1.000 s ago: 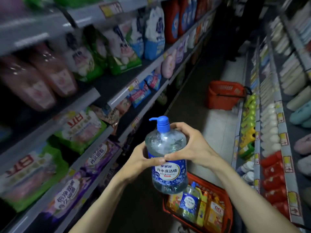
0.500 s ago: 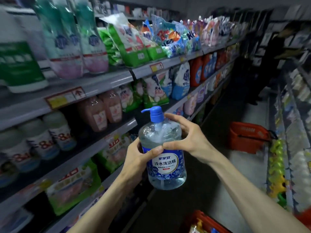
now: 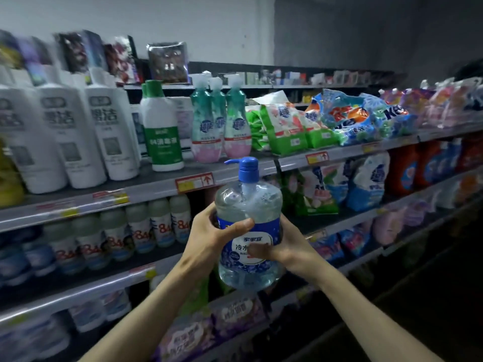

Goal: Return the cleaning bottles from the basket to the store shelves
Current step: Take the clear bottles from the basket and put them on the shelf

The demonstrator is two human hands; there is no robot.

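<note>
I hold the bottle (image 3: pixel 248 205) upright, pump on top, with both hands curled round it: left hand (image 3: pixel 206 236) on its left side, right hand (image 3: pixel 287 248) lower right. It hangs before the shelves, just below a shelf (image 3: pixel 156 189) edge, so I judge the move goes up and forward.

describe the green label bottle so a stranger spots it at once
Find the shelf behind the pump bottle. Between the tall white bottles and the teal-and-pink bottles stands the green label bottle: white, alone in its green cap and label.
</note>
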